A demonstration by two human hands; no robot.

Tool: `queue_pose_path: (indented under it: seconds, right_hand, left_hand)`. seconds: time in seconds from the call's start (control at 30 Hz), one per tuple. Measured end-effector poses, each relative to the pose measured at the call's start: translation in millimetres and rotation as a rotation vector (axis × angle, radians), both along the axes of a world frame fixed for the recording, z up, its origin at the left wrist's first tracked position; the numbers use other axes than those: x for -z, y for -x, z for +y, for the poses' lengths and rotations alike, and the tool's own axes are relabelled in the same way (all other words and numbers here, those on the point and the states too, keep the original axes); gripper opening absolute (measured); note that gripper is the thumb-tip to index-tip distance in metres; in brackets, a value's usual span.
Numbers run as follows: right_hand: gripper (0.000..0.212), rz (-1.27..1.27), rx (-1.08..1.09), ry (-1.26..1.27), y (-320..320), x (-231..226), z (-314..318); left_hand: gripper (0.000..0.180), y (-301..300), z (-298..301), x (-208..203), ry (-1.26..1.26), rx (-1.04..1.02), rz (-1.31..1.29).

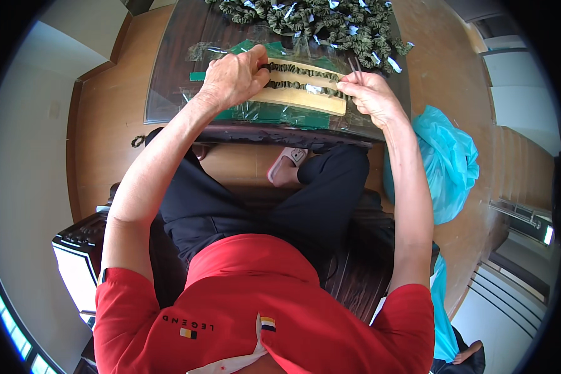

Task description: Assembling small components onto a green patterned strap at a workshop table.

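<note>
A pale flat board (300, 100) lies on the table, with two dark olive ruched fabric bands (302, 71) stretched side by side along it. A small white tag (314, 90) shows on the nearer band. My left hand (235, 78) is closed at the left ends of the bands, its fingertips pinching there and partly hiding them. At the right ends, my right hand (375, 98) pinches with thumb and forefinger. A thin two-pronged tool, apparently tweezers (355, 70), sticks up from that hand; its other end is hidden in the palm.
A heap of olive scrunchies (318, 25) with white tags covers the table's far side. Green sheeting under clear plastic (274, 115) lies beneath the board. On the right floor sits a turquoise plastic bag (445, 162); a scrunchie (138, 141) lies on the left floor. Another person's hand (469, 352) shows lower right.
</note>
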State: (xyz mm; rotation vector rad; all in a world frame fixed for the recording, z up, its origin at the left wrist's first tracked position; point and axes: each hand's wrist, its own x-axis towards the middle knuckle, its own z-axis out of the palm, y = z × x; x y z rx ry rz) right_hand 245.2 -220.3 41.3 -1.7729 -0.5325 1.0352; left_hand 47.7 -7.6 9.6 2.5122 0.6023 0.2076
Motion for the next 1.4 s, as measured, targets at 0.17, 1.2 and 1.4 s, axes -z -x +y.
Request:
queue_pose_path:
  seconds: [0.17,1.2,1.4]
  right_hand:
    - [0.010,-0.092,0.125,-0.044,3.0,4.6,5.7]
    - [0.008,0.217,0.158,-0.010,13.6,6.0,-1.9]
    - [0.009,0.104,0.121,-0.009,19.7,11.3,-6.0]
  left_hand:
    - [0.025,-0.8,-0.7,-3.0,0.021,0.007,0.024]
    - [0.025,-4.4,3.1,0.3,0.016,0.007,0.039]
    - [0.025,-5.0,2.4,-1.2,0.007,0.007,0.016]
